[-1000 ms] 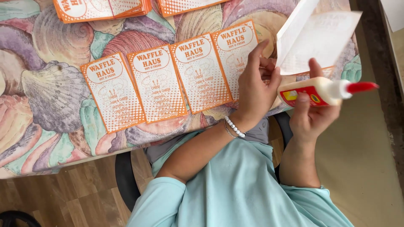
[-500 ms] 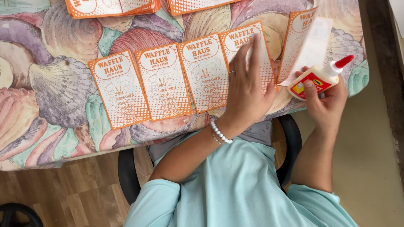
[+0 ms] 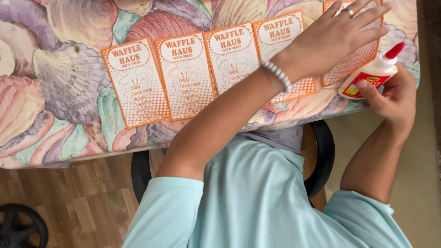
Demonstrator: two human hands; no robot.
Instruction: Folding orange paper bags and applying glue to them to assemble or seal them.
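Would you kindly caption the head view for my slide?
Left hand presses an orange card flat while right hand holds a glue bottle.

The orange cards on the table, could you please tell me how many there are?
5 in one row: far-left card, second card, third card, fourth card partly under the forearm, fifth card under the left hand. More may lie outside the picture.
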